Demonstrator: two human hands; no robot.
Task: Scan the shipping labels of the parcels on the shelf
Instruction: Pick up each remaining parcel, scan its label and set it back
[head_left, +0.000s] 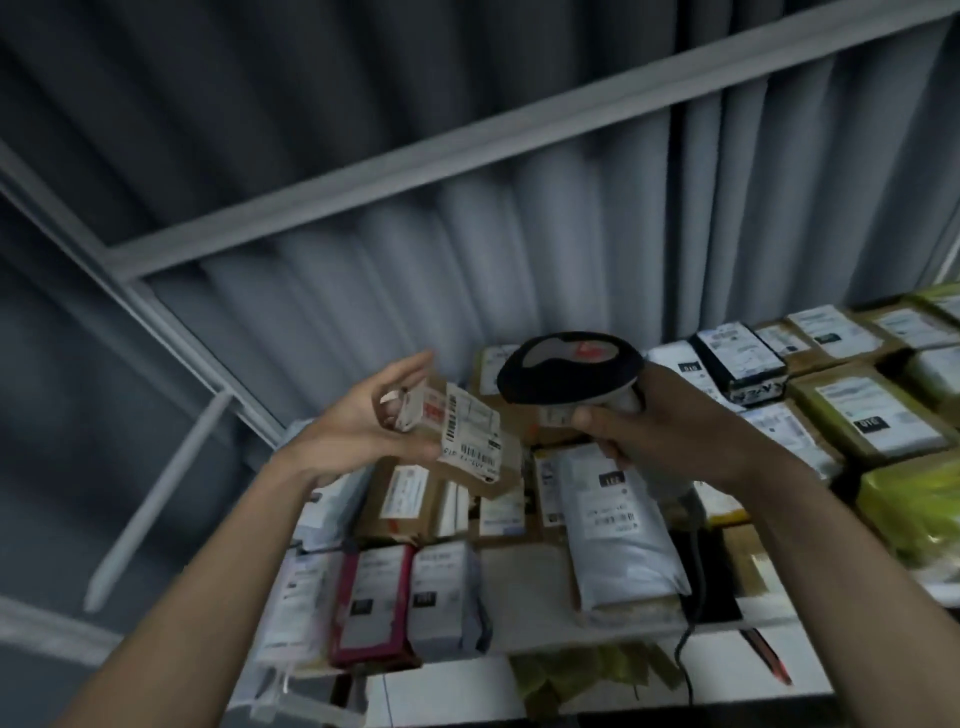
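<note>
many parcel labels (615, 512) blurred, unreadable

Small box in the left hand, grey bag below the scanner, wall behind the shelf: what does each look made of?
Small box: brown cardboard, matte, with a white paper label; creased edges suggest it. Grey bag: soft plastic mailer, slightly glossy, wrinkled and bulging. Wall: probably corrugated sheet metal painted grey, judging by its regular ridges, though blur leaves that open.
</note>
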